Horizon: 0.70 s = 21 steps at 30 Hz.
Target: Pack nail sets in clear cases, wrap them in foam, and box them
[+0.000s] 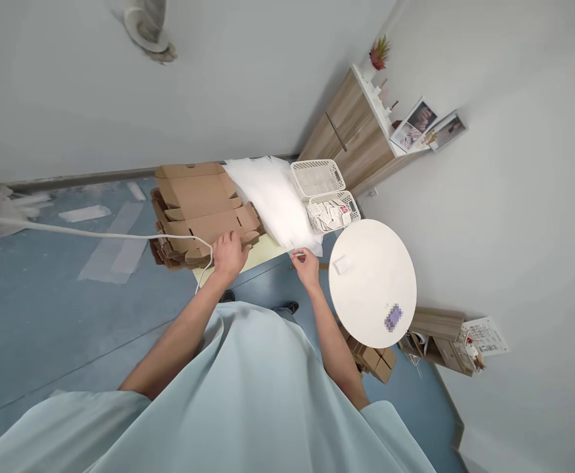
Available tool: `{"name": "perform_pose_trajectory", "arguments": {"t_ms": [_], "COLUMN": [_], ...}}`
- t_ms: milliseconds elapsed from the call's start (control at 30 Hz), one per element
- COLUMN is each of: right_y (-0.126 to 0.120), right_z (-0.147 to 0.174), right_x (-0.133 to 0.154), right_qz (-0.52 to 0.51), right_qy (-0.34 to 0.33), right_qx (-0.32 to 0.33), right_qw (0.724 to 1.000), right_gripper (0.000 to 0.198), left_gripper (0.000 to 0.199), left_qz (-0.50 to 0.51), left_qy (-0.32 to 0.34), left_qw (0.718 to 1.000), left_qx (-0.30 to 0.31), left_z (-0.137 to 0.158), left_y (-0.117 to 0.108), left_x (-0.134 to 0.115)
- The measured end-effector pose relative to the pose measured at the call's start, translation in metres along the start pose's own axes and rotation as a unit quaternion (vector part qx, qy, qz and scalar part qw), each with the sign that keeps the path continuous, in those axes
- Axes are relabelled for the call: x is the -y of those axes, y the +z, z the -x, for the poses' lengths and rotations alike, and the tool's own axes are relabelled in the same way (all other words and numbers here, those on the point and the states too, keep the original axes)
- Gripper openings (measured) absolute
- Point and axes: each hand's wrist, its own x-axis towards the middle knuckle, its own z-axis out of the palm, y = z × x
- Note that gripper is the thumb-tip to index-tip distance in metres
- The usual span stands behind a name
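My left hand (228, 257) lies on the near edge of a stack of flat brown cardboard boxes (196, 190), fingers out and thumb apart. A white cable (134, 236) runs over the boxes and passes beside this hand. To the right of the boxes lies a pile of thin white packing foam sheets (268, 197). My right hand (306, 266) is at the pile's near edge, thumb and forefinger pinched together at the sheet's border. The pinched edge itself is hardly visible. Boxes and sheets rest on a pale yellow tabletop (262, 257).
Two white plastic baskets (316, 164) stand beyond the foam, the nearer one holding small printed cards (331, 213). A round white table (376, 289) stands at right, with small cartons (379, 361) below it. A wooden cabinet (346, 125) borders the wall. Plastic scraps (85, 213) lie on the blue floor.
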Motion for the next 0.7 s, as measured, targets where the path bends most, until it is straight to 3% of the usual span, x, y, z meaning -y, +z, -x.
{"name": "perform_pose_trajectory", "arguments": {"t_ms": [100, 300, 533, 700], "right_y": [0.020, 0.053, 0.071, 0.082], "right_z": [-0.015, -0.027, -0.035, -0.044], "right_x": [0.021, 0.039, 0.044, 0.053], "right_qz": [0.026, 0.081, 0.162, 0.209], "right_qy": [-0.014, -0.052, -0.067, -0.105], "right_qx": [0.049, 0.128, 0.195, 0.241], "right_qw": [0.998, 0.987, 0.965, 0.942], "right_gripper": [0.011, 0.008, 0.012, 0.028], "left_gripper": [0.040, 0.041, 0.043, 0.052], "left_qz": [-0.042, -0.061, -0.054, -0.071], "left_qy": [0.010, 0.045, 0.057, 0.051], "left_qw": [0.998, 0.996, 0.994, 0.994], "left_qx": [0.039, 0.056, 0.076, 0.059], "left_z": [-0.007, -0.020, -0.033, -0.042], "left_y": [-0.001, -0.001, -0.005, -0.006], "left_x": [0.015, 0.031, 0.035, 0.033]}}
